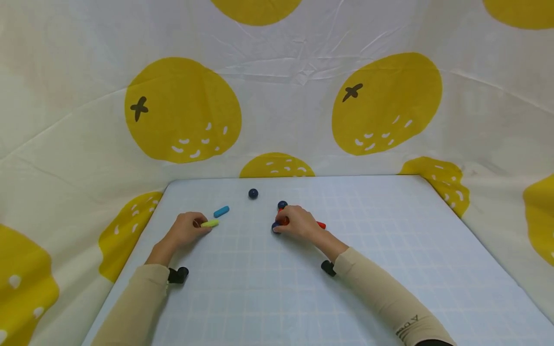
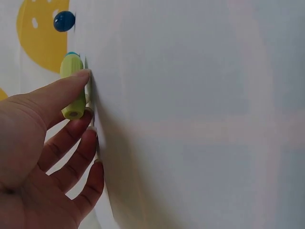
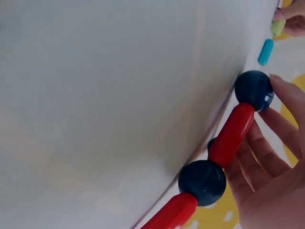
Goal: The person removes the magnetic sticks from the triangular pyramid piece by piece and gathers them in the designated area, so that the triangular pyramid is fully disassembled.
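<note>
My left hand (image 1: 187, 228) pinches a yellow-green rod (image 2: 71, 90) between thumb and finger, low over the white board. Just beyond it lies a light blue rod (image 1: 221, 211). With thumb and index finger, my right hand (image 1: 300, 223) holds a dark blue ball (image 3: 254, 90) at the end of a chain. In the right wrist view, a red rod (image 3: 232, 135) joins that ball to a second dark blue ball (image 3: 202, 182), from which another red rod (image 3: 170, 213) runs out of frame. A further ball (image 3: 211, 143) is mostly hidden behind the chain.
A loose dark blue ball (image 1: 253, 193) sits near the back of the board (image 1: 268, 298). Behind and around the board hangs a white cloth (image 1: 285, 110) with yellow fruit prints. Small black devices (image 1: 178, 275) are worn at both wrists.
</note>
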`<state>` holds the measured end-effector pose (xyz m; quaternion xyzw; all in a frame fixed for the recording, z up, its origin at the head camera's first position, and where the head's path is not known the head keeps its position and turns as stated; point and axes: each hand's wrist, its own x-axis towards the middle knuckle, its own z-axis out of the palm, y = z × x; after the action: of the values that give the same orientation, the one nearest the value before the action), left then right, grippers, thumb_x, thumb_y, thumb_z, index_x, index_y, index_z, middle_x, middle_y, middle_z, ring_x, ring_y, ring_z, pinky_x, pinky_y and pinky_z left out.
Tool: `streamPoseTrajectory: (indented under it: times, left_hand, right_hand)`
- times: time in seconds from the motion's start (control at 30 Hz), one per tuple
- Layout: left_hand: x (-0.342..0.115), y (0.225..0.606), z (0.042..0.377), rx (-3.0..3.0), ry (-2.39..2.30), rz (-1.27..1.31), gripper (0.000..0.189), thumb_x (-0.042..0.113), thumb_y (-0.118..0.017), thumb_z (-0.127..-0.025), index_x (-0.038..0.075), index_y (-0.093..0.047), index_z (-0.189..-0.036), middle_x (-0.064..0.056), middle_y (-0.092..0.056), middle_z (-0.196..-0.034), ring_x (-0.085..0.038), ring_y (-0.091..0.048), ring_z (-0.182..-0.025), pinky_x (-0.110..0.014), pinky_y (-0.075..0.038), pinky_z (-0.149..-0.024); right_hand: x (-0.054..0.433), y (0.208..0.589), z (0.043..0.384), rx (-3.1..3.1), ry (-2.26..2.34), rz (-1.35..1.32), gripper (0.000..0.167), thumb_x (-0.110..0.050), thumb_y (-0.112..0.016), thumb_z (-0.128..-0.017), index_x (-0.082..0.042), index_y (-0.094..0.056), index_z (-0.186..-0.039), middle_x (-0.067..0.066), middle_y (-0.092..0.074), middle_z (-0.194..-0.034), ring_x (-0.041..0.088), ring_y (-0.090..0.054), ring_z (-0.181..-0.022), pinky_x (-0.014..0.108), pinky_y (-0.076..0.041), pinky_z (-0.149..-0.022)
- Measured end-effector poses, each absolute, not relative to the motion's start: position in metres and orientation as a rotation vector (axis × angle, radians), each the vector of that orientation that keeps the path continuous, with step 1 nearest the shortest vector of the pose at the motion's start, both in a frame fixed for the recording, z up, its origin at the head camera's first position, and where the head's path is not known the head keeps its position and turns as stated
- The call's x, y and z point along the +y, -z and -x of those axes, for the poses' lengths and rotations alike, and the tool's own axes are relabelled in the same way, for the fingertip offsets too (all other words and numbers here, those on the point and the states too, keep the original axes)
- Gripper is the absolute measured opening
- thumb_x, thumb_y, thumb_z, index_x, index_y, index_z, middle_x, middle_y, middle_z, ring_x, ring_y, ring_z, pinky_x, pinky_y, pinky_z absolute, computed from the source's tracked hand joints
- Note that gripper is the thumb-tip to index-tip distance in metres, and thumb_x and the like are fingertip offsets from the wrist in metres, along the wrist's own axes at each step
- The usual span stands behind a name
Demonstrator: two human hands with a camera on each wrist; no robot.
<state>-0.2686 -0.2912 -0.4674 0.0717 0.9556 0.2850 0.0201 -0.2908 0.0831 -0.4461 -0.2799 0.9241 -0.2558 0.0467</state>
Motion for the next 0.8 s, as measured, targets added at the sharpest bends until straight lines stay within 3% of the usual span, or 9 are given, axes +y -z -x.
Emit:
streamPoseTrajectory:
  times: [0.3, 0.5, 0.8]
  left_hand:
    - [-0.293, 0.468, 0.271, 2.948, -0.921, -0.217, 0.019, 0.019, -0.079, -0.091, 0.006, -0.073, -0.103, -0.008, -0.066, -0.096, -0.027, -0.056, -0.09, -0.039, -0.047, -0.081]
    - [-0.295, 0.466, 0.27, 2.935, -0.922, -0.25, 0.02, 0.015, -0.077, -0.092, 0.004, -0.072, -0.108, -0.01, -0.065, -0.098, -0.028, -0.057, -0.092, -0.042, -0.048, -0.084]
    - [-0.298, 0.461, 0.268, 2.897, -0.898, -0.284, 0.026, 0.004, -0.07, -0.095, 0.0, -0.07, -0.121, -0.018, -0.065, -0.11, -0.032, -0.06, -0.098, -0.05, -0.051, -0.089]
  right_hand:
    - [0.099, 0.434, 0.294, 2.758, 0.796, 0.916, 0.025, -0.023, -0.082, -0.089, -0.009, -0.075, -0.109, 0.004, -0.07, -0.1, 0.019, -0.061, -0.091, 0.034, -0.052, -0.082]
    - [0.113, 0.427, 0.299, 2.796, 0.665, 0.931, 0.027, -0.022, -0.08, -0.091, -0.005, -0.075, -0.11, 0.009, -0.065, -0.094, 0.021, -0.055, -0.085, 0.034, -0.046, -0.076]
    - [0.119, 0.429, 0.304, 2.787, 0.52, 0.964, 0.023, -0.015, -0.078, -0.092, -0.008, -0.077, -0.114, 0.006, -0.068, -0.109, 0.022, -0.056, -0.098, 0.039, -0.049, -0.091]
